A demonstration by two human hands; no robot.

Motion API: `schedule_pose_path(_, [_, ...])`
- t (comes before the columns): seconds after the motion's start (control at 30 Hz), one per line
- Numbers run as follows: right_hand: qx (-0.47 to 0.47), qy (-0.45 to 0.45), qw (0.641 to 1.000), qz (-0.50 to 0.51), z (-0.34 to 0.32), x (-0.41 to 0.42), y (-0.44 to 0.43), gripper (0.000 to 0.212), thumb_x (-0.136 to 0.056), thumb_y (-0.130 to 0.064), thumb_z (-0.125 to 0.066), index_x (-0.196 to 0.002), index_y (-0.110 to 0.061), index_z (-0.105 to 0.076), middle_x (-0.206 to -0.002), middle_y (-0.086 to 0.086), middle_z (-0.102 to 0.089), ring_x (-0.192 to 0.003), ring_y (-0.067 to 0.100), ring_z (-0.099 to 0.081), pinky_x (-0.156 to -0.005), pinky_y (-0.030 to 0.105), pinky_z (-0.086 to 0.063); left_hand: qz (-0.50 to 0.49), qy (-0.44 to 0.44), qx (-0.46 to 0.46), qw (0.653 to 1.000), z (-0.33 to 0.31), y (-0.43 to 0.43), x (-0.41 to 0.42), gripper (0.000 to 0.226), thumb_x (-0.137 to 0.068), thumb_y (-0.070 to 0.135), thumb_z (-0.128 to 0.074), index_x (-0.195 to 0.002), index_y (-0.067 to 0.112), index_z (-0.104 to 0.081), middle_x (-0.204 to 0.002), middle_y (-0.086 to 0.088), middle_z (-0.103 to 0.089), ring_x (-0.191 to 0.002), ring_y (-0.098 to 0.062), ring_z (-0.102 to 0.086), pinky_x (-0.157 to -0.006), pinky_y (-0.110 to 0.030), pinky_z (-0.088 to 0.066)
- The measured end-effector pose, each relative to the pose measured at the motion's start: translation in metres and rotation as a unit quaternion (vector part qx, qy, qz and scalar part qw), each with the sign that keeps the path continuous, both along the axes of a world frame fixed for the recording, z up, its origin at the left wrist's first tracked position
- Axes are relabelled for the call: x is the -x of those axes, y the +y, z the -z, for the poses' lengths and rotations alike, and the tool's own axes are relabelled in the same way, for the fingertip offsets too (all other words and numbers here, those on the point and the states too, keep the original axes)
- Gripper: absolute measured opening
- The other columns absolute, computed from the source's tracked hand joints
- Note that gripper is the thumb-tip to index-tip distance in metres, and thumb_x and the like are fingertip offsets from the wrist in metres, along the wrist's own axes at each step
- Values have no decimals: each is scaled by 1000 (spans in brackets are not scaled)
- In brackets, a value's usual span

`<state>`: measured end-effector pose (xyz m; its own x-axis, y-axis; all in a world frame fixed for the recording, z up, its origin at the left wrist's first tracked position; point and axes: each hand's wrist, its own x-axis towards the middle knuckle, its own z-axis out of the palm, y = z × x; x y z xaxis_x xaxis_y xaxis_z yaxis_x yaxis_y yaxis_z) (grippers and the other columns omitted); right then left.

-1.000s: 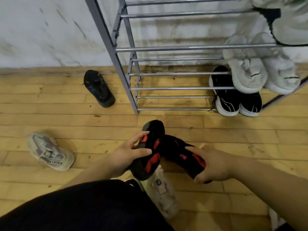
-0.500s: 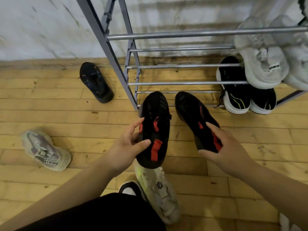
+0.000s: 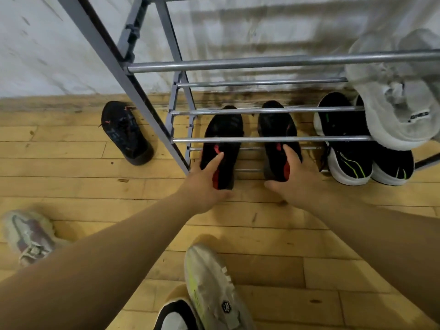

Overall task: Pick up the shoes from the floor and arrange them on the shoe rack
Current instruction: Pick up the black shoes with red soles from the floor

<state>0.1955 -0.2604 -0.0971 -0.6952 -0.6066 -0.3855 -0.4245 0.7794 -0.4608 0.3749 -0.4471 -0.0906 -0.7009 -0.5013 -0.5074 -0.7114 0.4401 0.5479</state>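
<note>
A person's left hand [image 3: 206, 180] and right hand [image 3: 292, 177] set a pair of black shoes with red accents on the bottom tier of a grey metal shoe rack [image 3: 238, 64] standing against a stained white wall [image 3: 59, 44]. Half a second earlier both shoes were held in the air in front of the rack; now the left black shoe [image 3: 222, 136] and the right black shoe [image 3: 277, 132] lie side by side across the lowest rails, toes toward the wall, heels at the front edge. Each hand curls around the heel of its shoe, fingers over the top and thumb beside it; the grip looks loose, and whether it presses firmly cannot be told. Both arms have stretched further forward than before. To the right on the same tier sits a black-and-white pair with green stripes [image 3: 345, 148], and a grey pair [image 3: 395, 108] rests on the tier above. On the wooden floor [image 3: 71, 182], a single black shoe [image 3: 126, 132] lies just left of the rack, a pale grey sneaker [image 3: 28, 234] lies at far left, and a light sneaker with yellow trim [image 3: 212, 282] lies nearest the camera, all where they lay before.
</note>
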Motion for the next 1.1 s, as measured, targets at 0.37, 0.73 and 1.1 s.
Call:
schedule_pose_path(0.37, [0, 14, 1000, -9, 18, -2, 2, 110, -82, -63, -71, -160, -39, 4, -168, 5, -6, -153, 33, -15, -121, 48, -27, -24, -2, 112, 993, 12, 21, -2, 103, -92, 49, -70, -165, 24, -2, -171, -4, -1, -157, -32, -11, -123, -43, -25])
schedule_pose_path(0.73, [-3, 0, 1000, 3, 12, -5, 0, 108, -82, -58, -74, -157, -50, 4, -166, 4, -11, -151, 32, -16, -118, 47, -29, -61, -59, 152, 985, -2, 2, 17, 91, -95, 51, -64, -163, 31, -8, -169, -10, -4, -143, -39, -41, -106, -48, -50])
schedule_pose_path(1.1, [64, 6, 998, -10, 13, -20, -26, 103, -81, -56, -74, -156, -48, -5, -161, 4, -24, -144, 30, -31, -113, 47, -38, -34, -52, 215, 975, 5, -2, 7, 80, -100, 54, -54, -161, 39, -4, -172, -2, -3, -137, -36, -49, -94, -47, -57])
